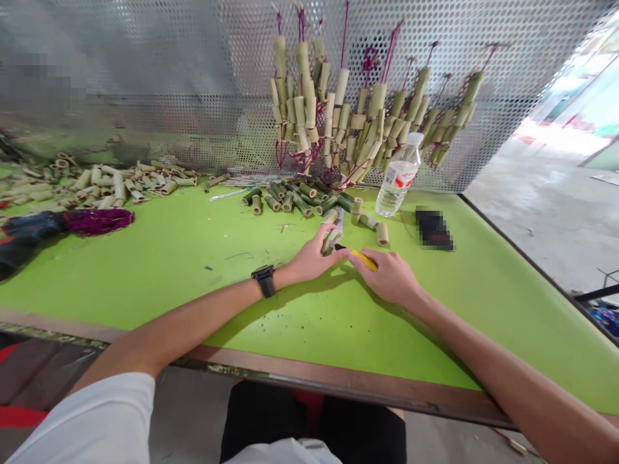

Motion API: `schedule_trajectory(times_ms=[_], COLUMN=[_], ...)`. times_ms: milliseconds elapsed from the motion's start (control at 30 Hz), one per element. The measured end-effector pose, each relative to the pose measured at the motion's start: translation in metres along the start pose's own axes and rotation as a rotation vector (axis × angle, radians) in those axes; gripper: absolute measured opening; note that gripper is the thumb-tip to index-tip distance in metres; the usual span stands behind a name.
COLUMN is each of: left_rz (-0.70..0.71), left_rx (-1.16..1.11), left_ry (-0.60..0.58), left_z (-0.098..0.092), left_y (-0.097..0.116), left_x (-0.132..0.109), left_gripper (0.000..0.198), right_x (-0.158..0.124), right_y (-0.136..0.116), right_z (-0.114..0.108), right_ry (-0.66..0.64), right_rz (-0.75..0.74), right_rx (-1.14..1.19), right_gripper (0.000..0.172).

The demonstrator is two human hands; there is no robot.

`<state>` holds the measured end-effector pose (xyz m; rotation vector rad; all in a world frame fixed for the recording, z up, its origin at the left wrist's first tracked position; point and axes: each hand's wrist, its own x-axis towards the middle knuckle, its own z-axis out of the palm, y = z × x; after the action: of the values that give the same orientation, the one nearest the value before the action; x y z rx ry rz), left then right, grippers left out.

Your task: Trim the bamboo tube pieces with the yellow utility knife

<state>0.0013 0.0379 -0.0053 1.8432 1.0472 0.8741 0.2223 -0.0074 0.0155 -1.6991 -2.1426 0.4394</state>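
Note:
Over the green tabletop (169,270), my left hand (313,256) is closed around a short piece of bamboo (331,241), its fingers wrapped about the sides. A yellow utility knife (364,260) with a black front end lies in the grip of my right hand (393,276). The knife's tip meets the bamboo piece, close to my left thumb. Just beyond the left hand lies a heap of cut green bamboo tubes (302,196). A few paler bamboo tubes (382,234) stand or lie to the right of it.
A water bottle (397,180) and a dark pixelated object (434,229) are at the right. Strung bamboo pieces (348,122) hang on a perforated metal panel (184,77). Far left are pale bamboo pieces (116,183) and purple cord (99,221). The table's wooden edge (290,370) runs before me.

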Motion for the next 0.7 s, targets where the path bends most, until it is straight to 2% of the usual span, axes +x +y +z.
schedule_trajectory(times_ms=[100,200,300,433,567,700], left_rz=[-0.043,-0.067,-0.064,-0.053,-0.041,0.001], left_rx=[0.083,0.088,-0.003,-0.149,-0.244,-0.217], left_ry=[0.076,0.090,0.026,-0.033,-0.038,-0.026], left_z=[0.001,0.002,0.003,0.003,0.003,0.002], left_y=[0.003,0.002,-0.001,-0.005,-0.006,-0.006], left_x=[-0.001,-0.001,0.000,0.001,0.001,0.001], left_gripper=[0.070,0.068,0.074,0.081,0.085,0.086], right_x=[0.001,0.003,0.005,0.005,0.004,0.003], right_y=[-0.004,-0.003,0.002,0.007,0.011,0.013], right_z=[0.000,-0.001,-0.002,-0.002,-0.001,-0.001], right_ry=[0.080,0.149,0.111,0.058,0.074,0.057], right_rz=[0.063,0.101,0.104,0.029,-0.031,-0.089], right_rx=[-0.088,-0.119,-0.072,-0.004,0.041,0.067], right_gripper=[0.054,0.047,0.048,0.051,0.055,0.058])
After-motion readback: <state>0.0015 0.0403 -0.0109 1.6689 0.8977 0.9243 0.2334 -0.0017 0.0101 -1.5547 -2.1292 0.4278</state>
